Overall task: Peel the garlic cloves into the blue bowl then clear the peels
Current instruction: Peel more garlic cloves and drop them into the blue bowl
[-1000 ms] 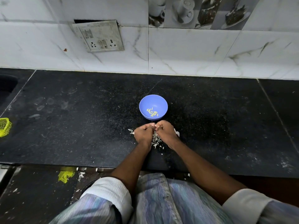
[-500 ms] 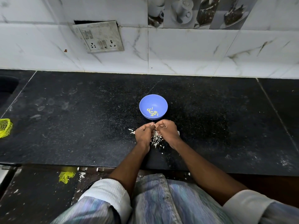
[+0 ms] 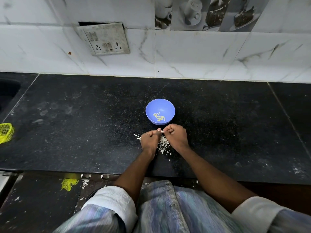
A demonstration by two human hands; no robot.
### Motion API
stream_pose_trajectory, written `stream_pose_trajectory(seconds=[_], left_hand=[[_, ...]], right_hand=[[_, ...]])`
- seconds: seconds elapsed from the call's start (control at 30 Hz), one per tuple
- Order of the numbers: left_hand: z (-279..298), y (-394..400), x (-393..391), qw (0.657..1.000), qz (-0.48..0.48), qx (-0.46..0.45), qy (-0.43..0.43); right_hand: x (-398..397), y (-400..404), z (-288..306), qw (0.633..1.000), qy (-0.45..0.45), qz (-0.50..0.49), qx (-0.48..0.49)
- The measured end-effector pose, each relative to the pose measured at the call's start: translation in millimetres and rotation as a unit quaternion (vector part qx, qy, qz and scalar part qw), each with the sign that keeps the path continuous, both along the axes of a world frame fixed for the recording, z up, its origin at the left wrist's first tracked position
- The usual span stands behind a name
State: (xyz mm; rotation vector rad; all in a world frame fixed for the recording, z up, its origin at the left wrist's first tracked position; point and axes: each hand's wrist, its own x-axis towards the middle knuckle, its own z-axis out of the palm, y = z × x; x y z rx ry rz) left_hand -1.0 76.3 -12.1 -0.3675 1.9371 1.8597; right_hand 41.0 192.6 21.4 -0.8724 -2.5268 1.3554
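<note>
Now your left hand (image 3: 149, 140) & right hand (image 3: 176, 137) pinch one garlic clove (image 3: 161, 131) together beside the blue bowl (image 3: 160, 105), stripping skin over the peels (image 3: 163, 143).

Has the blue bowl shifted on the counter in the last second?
No. The bowl sits at the same spot, just beyond the peel pile.

A head-worn wide-angle camera looks steeply down at close range onto a black countertop (image 3: 67, 132), facing the tiled wall (image 3: 202, 56)

No readable text, labels or numbers.
</note>
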Motion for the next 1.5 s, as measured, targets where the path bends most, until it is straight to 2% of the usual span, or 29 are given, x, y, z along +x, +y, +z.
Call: stream_pose_trajectory(seconds=[0.17, 0.27, 0.6, 1.03, 1.17, 1.33, 1.5], left_hand=[[5.7, -2.7, -1.4, 1.000, -0.003, -0.014, 0.004], [4.9, -3.7, -1.3, 1.000, -0.010, -0.015, 0.007], [4.1, -4.3, 2.4, 0.999, -0.036, -0.003, 0.001], [1.6, -3.5, 7.2, 0.998, -0.023, -0.052, 0.001], [8.4, -5.9, 4.6, 0.987, -0.071, -0.135, 0.056], [26.1, -15.8, 4.2, 0.945, -0.109, -0.265, 0.155], [25.8, -8.0, 5.0, 0.919, -0.141, -0.313, 0.193]], right_hand=[[3.6, 3.9, -5.8, 1.000, -0.021, 0.008, -0.012], [6.3, 3.4, -3.8, 0.998, -0.003, 0.028, -0.055], [6.7, 3.1, -2.9, 0.995, 0.051, 0.019, -0.088], [6.7, -4.4, 4.1, 0.990, 0.054, 0.015, -0.128], [4.1, -0.4, 2.5, 0.993, 0.045, -0.010, -0.108], [3.5, 3.0, -3.4, 0.991, 0.034, -0.034, -0.123], [1.9, 5.2, -6.0, 0.993, 0.036, -0.021, -0.109]])
